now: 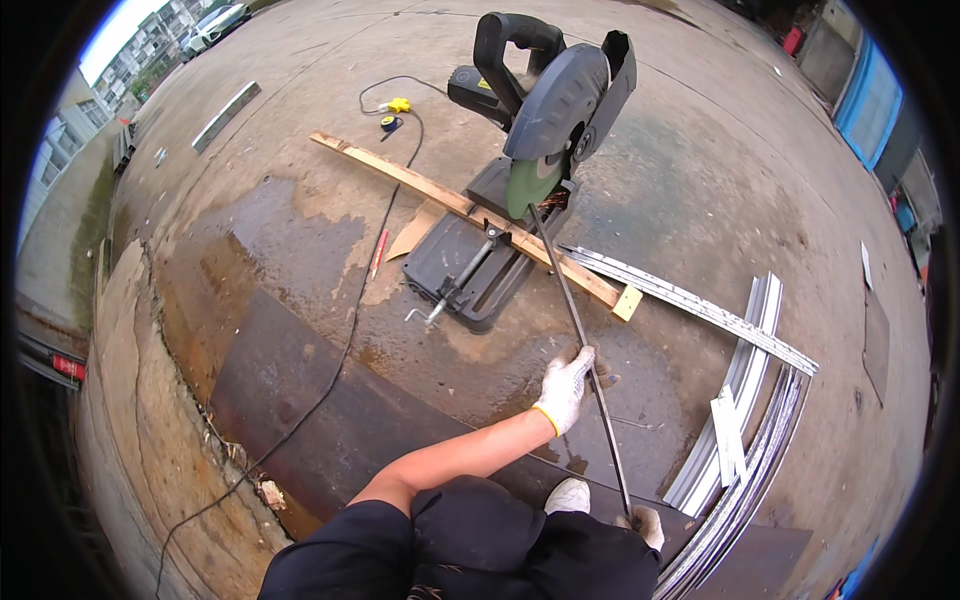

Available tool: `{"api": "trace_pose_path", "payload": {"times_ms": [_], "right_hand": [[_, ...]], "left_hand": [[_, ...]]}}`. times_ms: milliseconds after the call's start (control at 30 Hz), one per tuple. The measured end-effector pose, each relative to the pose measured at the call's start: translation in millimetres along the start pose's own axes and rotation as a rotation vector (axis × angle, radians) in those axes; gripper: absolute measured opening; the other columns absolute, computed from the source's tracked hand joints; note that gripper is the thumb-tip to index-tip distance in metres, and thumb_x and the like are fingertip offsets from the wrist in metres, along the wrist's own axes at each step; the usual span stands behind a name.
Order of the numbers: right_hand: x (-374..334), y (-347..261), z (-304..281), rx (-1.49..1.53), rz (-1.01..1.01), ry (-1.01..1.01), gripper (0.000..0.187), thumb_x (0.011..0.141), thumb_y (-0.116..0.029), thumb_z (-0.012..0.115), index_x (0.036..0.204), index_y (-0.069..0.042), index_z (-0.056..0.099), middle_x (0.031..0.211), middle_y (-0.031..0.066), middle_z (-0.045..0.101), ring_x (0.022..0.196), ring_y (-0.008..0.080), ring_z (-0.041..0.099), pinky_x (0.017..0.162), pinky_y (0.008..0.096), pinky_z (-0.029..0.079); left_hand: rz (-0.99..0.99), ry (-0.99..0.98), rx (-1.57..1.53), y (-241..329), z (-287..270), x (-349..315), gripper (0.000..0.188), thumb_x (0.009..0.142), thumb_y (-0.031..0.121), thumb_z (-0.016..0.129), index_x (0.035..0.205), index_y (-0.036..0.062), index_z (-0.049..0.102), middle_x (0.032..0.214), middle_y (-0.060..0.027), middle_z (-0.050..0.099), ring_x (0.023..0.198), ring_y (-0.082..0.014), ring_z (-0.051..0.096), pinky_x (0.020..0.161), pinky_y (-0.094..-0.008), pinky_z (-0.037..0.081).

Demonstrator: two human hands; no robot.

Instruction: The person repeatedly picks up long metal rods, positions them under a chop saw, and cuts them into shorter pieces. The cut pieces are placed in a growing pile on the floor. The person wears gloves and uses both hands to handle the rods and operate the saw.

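Observation:
My left hand [566, 388], in a white knit glove with a yellow cuff, is closed around a long thin metal bar [565, 290]. Lower down, close to my body, my right hand [646, 526], also gloved, grips the bar's near end and is partly hidden. From my hands the bar slants up and away to the green disc [535, 184] of a cut-off saw [556, 110]. Orange sparks show beside the disc where the bar's far end meets it. Under the bar, a wooden batten [420, 184] lies across the saw's black base [436, 262], beside its clamp screw [462, 276].
White metal profiles [700, 300] lie to the right, several more stacked nearer me. A dark metal sheet [300, 370] covers wet ground at left. A black cable [345, 350] runs across it. Beyond are a tape measure [389, 124] and a yellow plug [398, 104].

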State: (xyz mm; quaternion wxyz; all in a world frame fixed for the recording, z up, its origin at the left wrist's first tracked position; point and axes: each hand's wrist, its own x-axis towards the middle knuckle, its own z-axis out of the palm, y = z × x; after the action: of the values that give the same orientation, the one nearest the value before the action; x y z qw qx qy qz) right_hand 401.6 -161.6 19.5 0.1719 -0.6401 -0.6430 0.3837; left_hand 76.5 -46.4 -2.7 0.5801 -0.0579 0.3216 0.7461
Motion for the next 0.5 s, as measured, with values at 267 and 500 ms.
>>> {"api": "trace_pose_path", "payload": {"times_ms": [267, 500], "right_hand": [[-2.5, -22.6, 0.2, -0.195, -0.065, 0.047, 0.023, 0.078, -0.008, 0.080, 0.099, -0.003, 0.070, 0.083, 0.0109, 0.068, 0.072, 0.0167, 0.065, 0.069, 0.0310, 0.053], [-1.1, -12.7, 2.1, 0.058, 0.087, -0.016, 0.024, 0.077, -0.007, 0.080, 0.096, -0.003, 0.066, 0.074, 0.0061, 0.060, 0.067, 0.0146, 0.059, 0.065, 0.0306, 0.051]], "left_hand": [[-0.011, 0.037, -0.099, 3.0, 1.4, -2.0, 0.012, 0.103, 0.019, 0.058, 0.106, 0.0075, 0.057, 0.086, -0.0078, 0.063, 0.078, -0.0257, 0.068, 0.079, -0.0484, 0.059], [-0.019, 0.061, 0.046, 11.6, 15.2, -9.2, 0.013, 0.099, 0.021, 0.066, 0.102, 0.0090, 0.060, 0.081, -0.0046, 0.063, 0.077, -0.0230, 0.067, 0.076, -0.0424, 0.059]]}}
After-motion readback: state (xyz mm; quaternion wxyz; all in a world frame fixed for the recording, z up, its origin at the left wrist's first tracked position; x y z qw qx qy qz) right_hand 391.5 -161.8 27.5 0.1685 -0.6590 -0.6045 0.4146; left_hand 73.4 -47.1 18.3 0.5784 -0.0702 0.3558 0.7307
